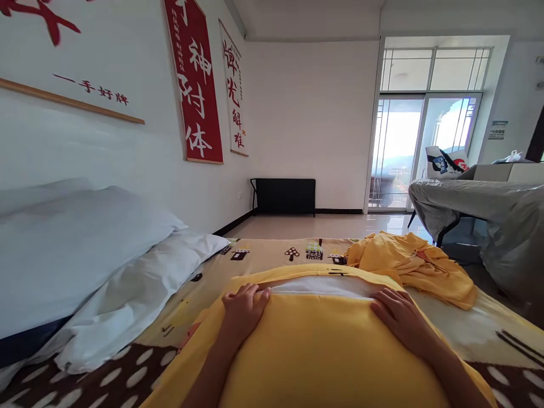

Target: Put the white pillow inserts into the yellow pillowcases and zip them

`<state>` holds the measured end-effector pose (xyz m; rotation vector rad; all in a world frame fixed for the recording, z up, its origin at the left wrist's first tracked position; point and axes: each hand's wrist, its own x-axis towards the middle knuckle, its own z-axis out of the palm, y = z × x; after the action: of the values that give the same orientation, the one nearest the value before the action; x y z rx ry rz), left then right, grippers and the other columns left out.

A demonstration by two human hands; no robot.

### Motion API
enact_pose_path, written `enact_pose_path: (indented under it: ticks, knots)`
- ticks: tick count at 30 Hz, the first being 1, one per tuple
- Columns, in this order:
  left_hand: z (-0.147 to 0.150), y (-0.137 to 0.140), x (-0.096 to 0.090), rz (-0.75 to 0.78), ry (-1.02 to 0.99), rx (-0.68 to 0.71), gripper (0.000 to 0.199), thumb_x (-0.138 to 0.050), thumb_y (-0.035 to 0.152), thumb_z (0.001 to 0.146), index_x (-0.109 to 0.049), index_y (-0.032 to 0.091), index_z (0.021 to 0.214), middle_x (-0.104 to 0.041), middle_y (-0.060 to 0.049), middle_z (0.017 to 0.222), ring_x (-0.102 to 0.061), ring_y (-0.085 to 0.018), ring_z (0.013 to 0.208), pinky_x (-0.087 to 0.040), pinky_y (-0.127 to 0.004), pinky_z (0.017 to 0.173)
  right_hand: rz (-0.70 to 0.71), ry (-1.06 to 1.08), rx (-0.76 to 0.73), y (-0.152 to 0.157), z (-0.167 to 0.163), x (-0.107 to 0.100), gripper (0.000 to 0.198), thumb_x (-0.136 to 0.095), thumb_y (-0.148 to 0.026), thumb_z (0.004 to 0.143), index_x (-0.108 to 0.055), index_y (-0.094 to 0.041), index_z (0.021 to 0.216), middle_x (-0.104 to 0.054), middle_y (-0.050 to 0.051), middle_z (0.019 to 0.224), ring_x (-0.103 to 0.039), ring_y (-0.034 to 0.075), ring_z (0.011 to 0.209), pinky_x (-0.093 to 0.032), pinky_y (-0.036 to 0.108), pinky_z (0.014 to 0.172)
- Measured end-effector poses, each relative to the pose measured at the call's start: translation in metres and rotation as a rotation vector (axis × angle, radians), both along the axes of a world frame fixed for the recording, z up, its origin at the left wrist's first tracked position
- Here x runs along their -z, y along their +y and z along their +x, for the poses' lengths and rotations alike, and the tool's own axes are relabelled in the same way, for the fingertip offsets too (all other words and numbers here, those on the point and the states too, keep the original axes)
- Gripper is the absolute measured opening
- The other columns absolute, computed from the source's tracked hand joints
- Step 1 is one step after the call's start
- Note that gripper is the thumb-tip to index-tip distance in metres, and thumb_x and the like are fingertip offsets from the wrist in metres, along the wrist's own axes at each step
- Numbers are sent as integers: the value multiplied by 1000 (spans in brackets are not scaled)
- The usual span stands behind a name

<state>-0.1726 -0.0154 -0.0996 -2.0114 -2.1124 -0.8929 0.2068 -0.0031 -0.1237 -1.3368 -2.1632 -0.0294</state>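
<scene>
In front of me lies a plump yellow pillowcase (314,345) with a white pillow (321,286) inside it. Its mouth faces away from me and gapes, so a strip of the pillow shows between the two hems. My left hand (245,309) is at the left corner of the mouth, fingers curled over the near hem and thumb pointing inward. At the right corner, my right hand (397,314) has its fingers bent over the same hem. Fabric hides the fingertips of both hands in part.
A crumpled yellow cloth (412,263) lies on the patterned bed sheet (272,252) beyond my right hand. White pillows (97,255) lean along the left wall. A plastic-covered table (480,198) stands at right, and a black folded panel (286,196) rests against the far wall.
</scene>
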Motion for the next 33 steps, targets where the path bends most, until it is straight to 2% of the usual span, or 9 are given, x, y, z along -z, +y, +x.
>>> enact_pose_path:
  ticks: [3, 6, 11, 13, 16, 19, 22, 28, 33]
  knots:
    - [-1, 3, -28, 98, 178, 96, 49, -27, 42, 90, -64, 17, 70, -71, -11, 74, -60, -21, 70, -35, -41, 84, -63, 23, 119, 18, 12, -12, 47, -30, -52, 93, -59, -22, 73, -68, 4, 73, -61, 20, 69, -43, 30, 63]
    - [1, 18, -93, 227, 328, 107, 53, -31, 44, 87, -53, 19, 45, -60, -8, 47, -49, -17, 50, -37, -36, 80, 21, 2, 101, 37, 17, -64, 49, -29, -51, 92, -53, -21, 61, -64, 4, 62, -55, 17, 58, -35, 28, 56]
    - [7, 9, -191, 539, 277, -110, 52, -20, 37, 90, -46, 20, 48, -59, -7, 54, -45, -16, 55, -32, -39, 85, 675, 235, 327, 31, 25, -150, 44, -29, -44, 90, -47, -22, 56, -52, 3, 47, -47, 14, 48, -32, 27, 54]
    - [5, -9, -186, 696, 252, -186, 47, -23, 35, 88, -41, 20, 48, -54, -6, 53, -44, -16, 56, -31, -40, 85, 940, 377, 430, 19, 33, -144, 40, -31, -40, 88, -47, -22, 56, -52, 4, 46, -50, 15, 48, -36, 28, 56]
    - [-4, -32, -133, 890, 279, -146, 42, -32, 33, 84, -33, 21, 44, -43, -2, 44, -41, -15, 50, -32, -38, 78, 1044, 397, 395, 5, 42, -93, 30, -38, -37, 84, -53, -22, 63, -61, 8, 55, -58, 18, 55, -43, 30, 61]
    - [-9, -37, -66, 790, 310, 40, 39, -36, 32, 83, -39, 21, 45, -47, -3, 44, -44, -15, 49, -35, -37, 74, 837, 354, 305, 3, 41, -30, 27, -41, -38, 83, -60, -17, 82, -63, 8, 59, -60, 19, 54, -45, 30, 59]
    - [-6, -32, -33, 555, 134, 98, 32, -36, 33, 84, -60, 20, 68, -60, -6, 57, -56, -20, 65, -41, -33, 72, 562, 422, 326, 9, 31, 8, 44, -35, -41, 87, -54, -11, 111, -58, 2, 54, -56, 18, 47, -42, 29, 52]
    - [1, -34, -68, 29, -11, 121, 55, -43, 47, 80, -58, 12, 119, -63, -3, 59, -62, -24, 69, -43, -31, 69, 31, 292, 268, 14, 25, 3, 49, -40, -41, 83, -53, -17, 124, -62, 0, 62, -63, 21, 63, -43, 30, 60]
    - [9, -51, -69, -162, 115, 88, 63, -50, 44, 76, -53, 15, 131, -68, -7, 74, -62, -27, 84, -43, -30, 71, -26, 231, 271, 0, 39, -8, 66, -47, -41, 77, -42, -19, 139, -60, -3, 57, -60, 21, 60, -41, 29, 60]
